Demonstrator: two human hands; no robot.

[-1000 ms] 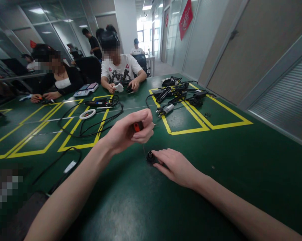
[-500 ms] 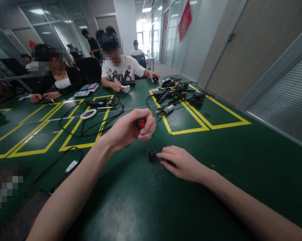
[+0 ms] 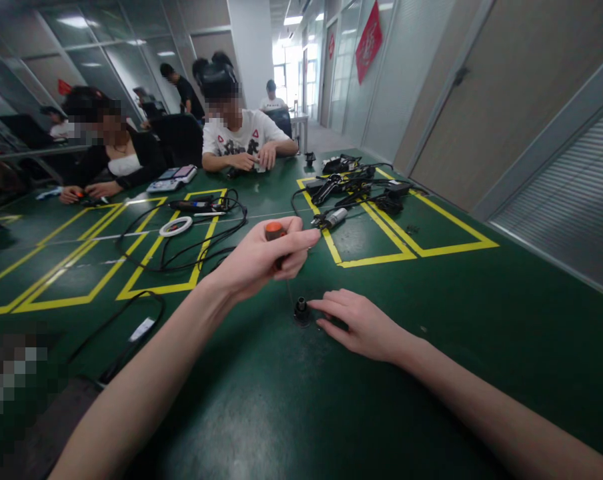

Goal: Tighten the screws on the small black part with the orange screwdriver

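My left hand (image 3: 281, 250) is closed around the orange-and-dark handle of a screwdriver (image 3: 275, 231). The thin shaft points down to a small black round part (image 3: 301, 312) with a metal-looking post in its middle, standing on the green table. Whether the tip sits in a screw is too small to tell. My right hand (image 3: 356, 320) rests on the table just right of that part, fingers stretched out. Its index fingertip is at the part's side, touching or nearly so.
Black cables and adapters (image 3: 361, 183) lie inside yellow tape outlines beyond my hands. To the left are a white ring (image 3: 176, 227), a looped black cable (image 3: 166, 267) and a flat case (image 3: 173, 179). Co-workers sit across the table, one in a white shirt (image 3: 244, 137) handling a light-coloured piece.
My left hand has turned, and the orange end of the screwdriver's handle now shows on top. My right hand stays beside the black part. Across the table, the co-worker's hands have come together.
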